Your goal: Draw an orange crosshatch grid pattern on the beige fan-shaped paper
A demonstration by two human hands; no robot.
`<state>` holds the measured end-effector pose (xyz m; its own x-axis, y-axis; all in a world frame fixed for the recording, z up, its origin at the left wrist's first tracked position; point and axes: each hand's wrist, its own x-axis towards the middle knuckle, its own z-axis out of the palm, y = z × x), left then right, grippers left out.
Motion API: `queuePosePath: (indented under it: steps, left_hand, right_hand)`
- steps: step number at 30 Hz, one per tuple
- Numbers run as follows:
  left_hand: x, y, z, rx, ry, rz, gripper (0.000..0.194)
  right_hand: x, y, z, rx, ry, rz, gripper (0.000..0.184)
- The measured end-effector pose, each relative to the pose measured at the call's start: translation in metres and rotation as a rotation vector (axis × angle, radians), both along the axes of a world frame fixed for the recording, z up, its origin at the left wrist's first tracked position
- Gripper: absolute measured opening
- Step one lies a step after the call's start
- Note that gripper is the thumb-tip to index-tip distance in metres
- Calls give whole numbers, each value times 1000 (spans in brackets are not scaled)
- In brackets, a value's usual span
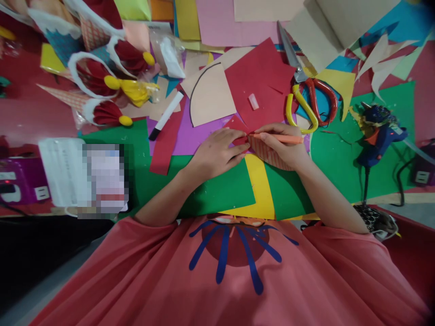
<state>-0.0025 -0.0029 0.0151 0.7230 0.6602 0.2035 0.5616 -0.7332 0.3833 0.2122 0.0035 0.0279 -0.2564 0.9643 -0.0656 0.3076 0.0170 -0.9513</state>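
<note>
My right hand (pixel 283 147) grips an orange marker (pixel 295 139), its tip end pointing left toward my left hand. Under it lies a paper piece with orange stripes (pixel 273 157), partly covered by both hands. My left hand (pixel 220 149) rests flat, fingers stretched out, by the striped piece's left end and a small red paper scrap (pixel 237 123). Just beyond is a cream paper wedge (pixel 212 97) with a black curved line. A red paper sheet (pixel 260 77) bears a small pinkish block (pixel 253 102). A white marker with a black cap (pixel 166 115) lies to the left.
Scissors (pixel 311 99) with red and yellow handles lie at right, near a blue glue gun (pixel 382 140). Paper cones (pixel 61 95) with red and white trim crowd the far left. A blurred phone (pixel 107 176) sits at left on the green sheet (pixel 149 190).
</note>
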Motion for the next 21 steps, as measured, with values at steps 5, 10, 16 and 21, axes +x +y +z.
queuePosePath:
  steps: [5,10,16,21]
  left_hand:
    - [0,0,0,26,-20,-8,27]
    - [0,0,1,11,1,4,27]
    - [0,0,-1,-30,-16,5,27]
    - [0,0,0,-72,-12,8,27]
  right_hand:
    - [0,-1,0,-21,17,7,13]
    - [1,-1,0,-34,3,7,13]
    - [0,-1,0,-37,23,-15,15]
    - [1,-1,0,-34,-10,7,15]
